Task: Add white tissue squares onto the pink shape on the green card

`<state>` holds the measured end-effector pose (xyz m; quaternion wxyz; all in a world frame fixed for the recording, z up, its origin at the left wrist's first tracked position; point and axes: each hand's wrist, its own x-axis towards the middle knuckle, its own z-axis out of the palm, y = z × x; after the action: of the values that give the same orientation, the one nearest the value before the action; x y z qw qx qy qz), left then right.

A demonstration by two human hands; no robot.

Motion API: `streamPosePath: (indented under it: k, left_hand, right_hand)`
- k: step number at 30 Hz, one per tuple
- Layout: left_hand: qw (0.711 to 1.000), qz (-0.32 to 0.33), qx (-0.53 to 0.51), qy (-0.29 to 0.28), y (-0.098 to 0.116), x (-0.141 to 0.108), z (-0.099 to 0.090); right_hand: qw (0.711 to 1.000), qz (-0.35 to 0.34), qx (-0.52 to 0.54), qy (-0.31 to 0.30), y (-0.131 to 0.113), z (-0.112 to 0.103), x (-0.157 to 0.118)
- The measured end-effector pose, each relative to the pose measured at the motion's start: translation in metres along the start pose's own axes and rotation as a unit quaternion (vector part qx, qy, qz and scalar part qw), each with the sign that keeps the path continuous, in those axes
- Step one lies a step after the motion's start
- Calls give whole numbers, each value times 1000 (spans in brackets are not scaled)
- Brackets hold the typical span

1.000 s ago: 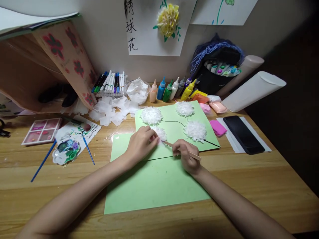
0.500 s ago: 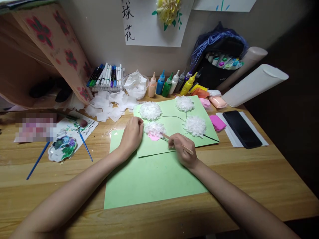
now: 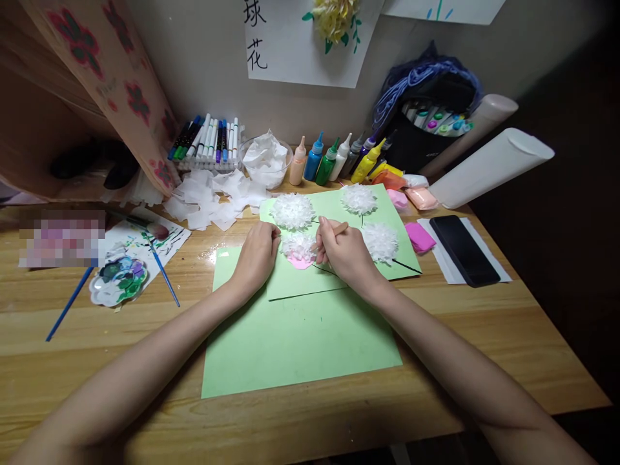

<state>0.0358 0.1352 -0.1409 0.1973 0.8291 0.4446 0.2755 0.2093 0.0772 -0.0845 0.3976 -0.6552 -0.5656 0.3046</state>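
My right hand (image 3: 341, 255) pinches a thin wooden stick (image 3: 340, 228), its tip end hidden by my fingers, over the lower left white paper flower (image 3: 297, 246). A flat pink piece (image 3: 300, 261) shows under that flower. My left hand (image 3: 256, 255) rests on the left edge of the green card (image 3: 300, 284), fingers curled in; whatever may be inside them is hidden. Three more fluffy white flowers sit on the card: upper left (image 3: 293, 212), upper right (image 3: 359, 199) and lower right (image 3: 380, 243), the last partly behind my right hand. Black lines run between them.
A larger green sheet (image 3: 300, 349) lies beneath the card. Paint bottles (image 3: 329, 165), white paper pieces (image 3: 213, 203), a bowl (image 3: 266, 174) and markers (image 3: 208, 142) stand behind. A phone (image 3: 465, 250) lies right; a paint palette (image 3: 119, 282) and brushes (image 3: 165, 274) lie left.
My right hand has moved up and left, closer over the lower left flower, and the stick now stands at a different tilt. My left hand has stayed on the card's edge.
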Motion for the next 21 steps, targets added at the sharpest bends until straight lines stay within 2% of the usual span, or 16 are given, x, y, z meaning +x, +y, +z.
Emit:
streamPosePath:
  k: [3,6,11,16,21]
  left_hand:
    - [1000,-4,2,-4,1,0,0]
    - [1000,-4,1,-4,2,1,-1]
    - [1000,-11,1,-7,4,1,-2]
    - [1000,-11,3,-9,6,0,-3]
    - [1000,-7,3,-6,5,0,-2]
  right_hand:
    - [998,-19,54,11,2,-6,-4]
    - [993,-75,77,50,10,-14,-22]
    - [981,-186,5,59,24,-17,-48]
    - [953,-293,-69,35,28,-7,-50]
    - [939,-322,-119,29,32,-1,-46]
